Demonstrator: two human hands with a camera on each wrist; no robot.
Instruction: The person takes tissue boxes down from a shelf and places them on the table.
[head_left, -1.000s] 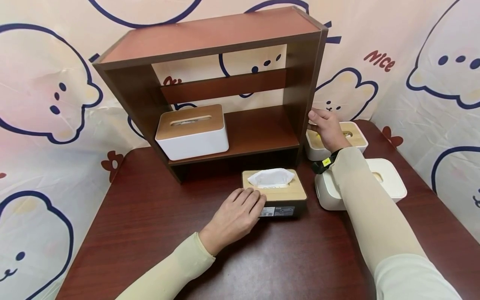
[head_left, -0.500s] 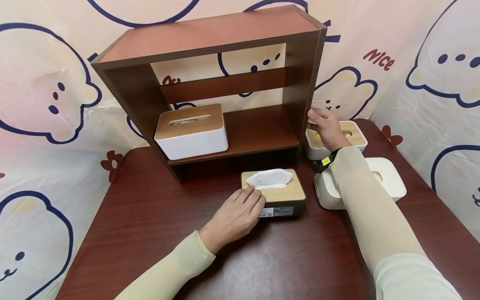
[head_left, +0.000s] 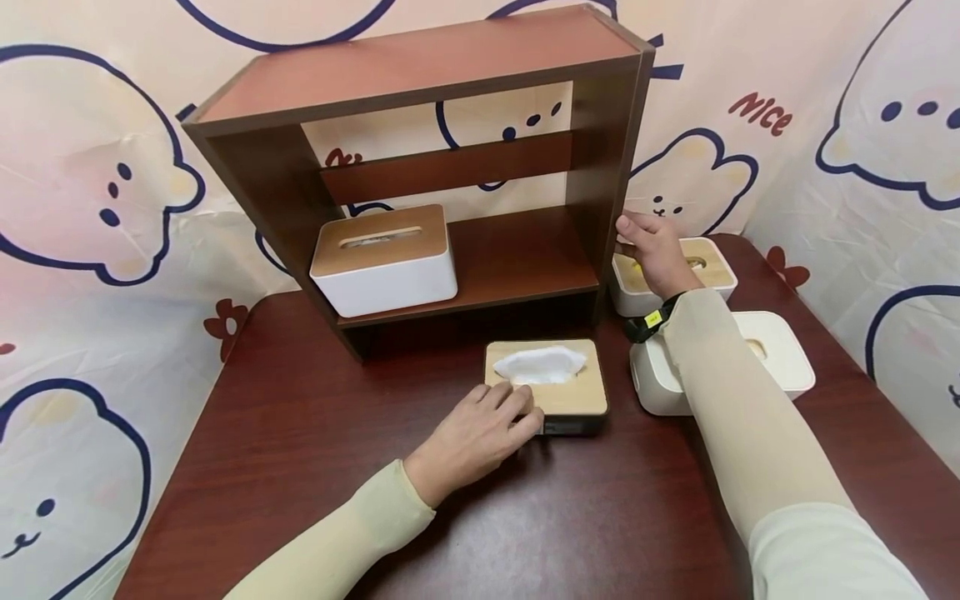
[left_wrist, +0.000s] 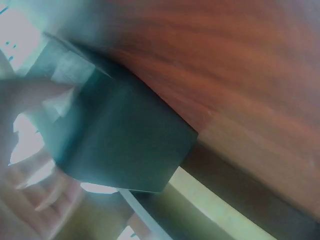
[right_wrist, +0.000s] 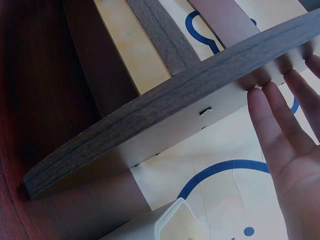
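Observation:
My left hand [head_left: 476,433] holds the left front of a dark tissue box [head_left: 570,402] with a light wood lid and white tissue poking out. In the left wrist view, the thumb lies on the labelled side of this dark box [left_wrist: 135,135], with fingers by the lid; that picture is blurred. The box stands tilted, lid turned towards me. My right hand [head_left: 658,254] touches the outer right side of a brown shelf unit [head_left: 420,62]. Its straight fingertips [right_wrist: 257,100] rest against that side panel [right_wrist: 180,117] in the right wrist view.
A white tissue box [head_left: 390,287] with a brown wood lid sits on the shelf's left. Right of the unit stand another wood-lidded box [head_left: 716,267] and a cream box [head_left: 787,354], partly behind my right arm. Dark red table [head_left: 300,442] below; printed cloth behind.
The dark tissue box has tipped so that its lid faces me more and its labelled front shows less. My left hand has shifted slightly with it. The right hand stays on the shelf unit.

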